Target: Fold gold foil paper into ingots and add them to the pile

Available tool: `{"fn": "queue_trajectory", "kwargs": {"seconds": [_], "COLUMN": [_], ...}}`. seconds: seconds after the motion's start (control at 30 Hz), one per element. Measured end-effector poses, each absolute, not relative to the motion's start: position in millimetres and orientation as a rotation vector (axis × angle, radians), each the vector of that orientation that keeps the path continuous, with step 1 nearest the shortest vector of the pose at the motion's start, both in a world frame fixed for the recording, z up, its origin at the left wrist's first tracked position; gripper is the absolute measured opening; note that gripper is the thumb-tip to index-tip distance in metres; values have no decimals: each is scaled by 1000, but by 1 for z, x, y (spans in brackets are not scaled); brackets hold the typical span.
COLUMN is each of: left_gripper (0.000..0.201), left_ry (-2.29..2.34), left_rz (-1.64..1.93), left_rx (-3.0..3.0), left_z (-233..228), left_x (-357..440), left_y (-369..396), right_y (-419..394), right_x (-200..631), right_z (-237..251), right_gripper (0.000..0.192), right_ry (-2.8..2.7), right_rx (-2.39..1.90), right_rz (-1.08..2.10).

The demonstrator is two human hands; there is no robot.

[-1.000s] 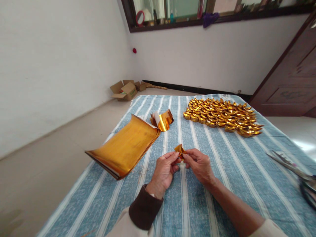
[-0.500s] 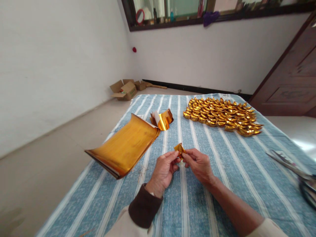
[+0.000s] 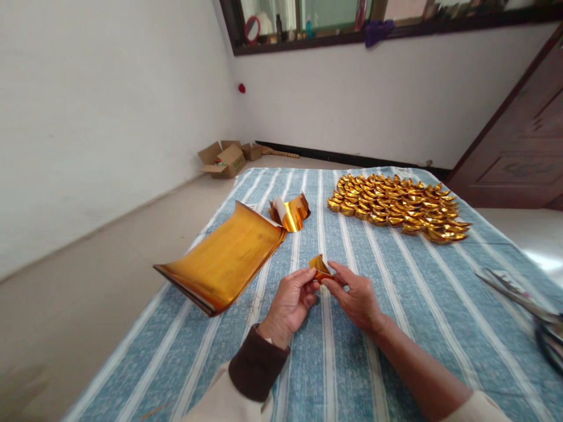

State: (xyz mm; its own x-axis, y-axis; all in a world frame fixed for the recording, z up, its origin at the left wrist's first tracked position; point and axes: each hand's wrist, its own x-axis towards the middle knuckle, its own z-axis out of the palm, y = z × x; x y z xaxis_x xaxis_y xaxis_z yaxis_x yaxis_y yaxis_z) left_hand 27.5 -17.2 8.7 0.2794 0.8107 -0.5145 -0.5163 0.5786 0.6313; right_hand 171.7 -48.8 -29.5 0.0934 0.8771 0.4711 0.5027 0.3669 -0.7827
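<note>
Because the stack (image 3: pixel 224 258) reaches the left edge of the cloth (image 3: pixel 197 346), a knock could, in my judgement, tip it to the floor (image 3: pixel 132 264). The curled strips (image 3: pixel 294 217) rest at its far right corner and may shift with it. The left hand (image 3: pixel 290 302) pinches the left side of the foil (image 3: pixel 321 269) between thumb and fingers; too hard a squeeze may set a crooked crease. The foil is held between both hands, over the middle of the cloth. The right hand (image 3: pixel 358 296) pinches the right side with thumb and fingertip; an uneven pull against the left may tear it. The boats (image 3: pixel 391 202) sit in close rows, so a stray brush could disarrange them. The scissors (image 3: pixel 545 318) appear slightly parted, points inward; a careless reach that way risks a cut.

Count, left to right, from where I stand: boxes (image 3: pixel 231 162), two; stack, one, its sheets too thin to count; strips, one bundle, number unclear; hands, two; foil, one; boats, dozens, overlapping too much for an exact figure; scissors, one pair.
</note>
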Motion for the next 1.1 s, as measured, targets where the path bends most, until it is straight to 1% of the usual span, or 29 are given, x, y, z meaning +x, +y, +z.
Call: {"fn": "queue_trajectory", "kwargs": {"seconds": [0.13, 0.43, 0.63, 0.87, 1.1], "left_gripper": [8, 6, 13, 7, 4], "left_ry": [915, 855, 822, 786, 761], "left_rz": [906, 845, 825, 819, 815], "left_rx": [314, 253, 252, 278, 310], "left_z": [6, 5, 5, 3, 1], "left_x": [24, 22, 22, 22, 22], "left_y": [-15, -13, -14, -14, -16], "right_y": [-51, -54, -53, -54, -56], "right_x": [174, 174, 177, 177, 177], "right_z": [-27, -26, -26, -23, -20], "right_gripper": [25, 24, 27, 26, 27], "right_ry": [-1673, -1751, -1820, -1864, -1897], "right_rx": [-1199, -1193, -1173, -1130, -1148], "right_rz": [406, 296, 116, 22, -8]}}
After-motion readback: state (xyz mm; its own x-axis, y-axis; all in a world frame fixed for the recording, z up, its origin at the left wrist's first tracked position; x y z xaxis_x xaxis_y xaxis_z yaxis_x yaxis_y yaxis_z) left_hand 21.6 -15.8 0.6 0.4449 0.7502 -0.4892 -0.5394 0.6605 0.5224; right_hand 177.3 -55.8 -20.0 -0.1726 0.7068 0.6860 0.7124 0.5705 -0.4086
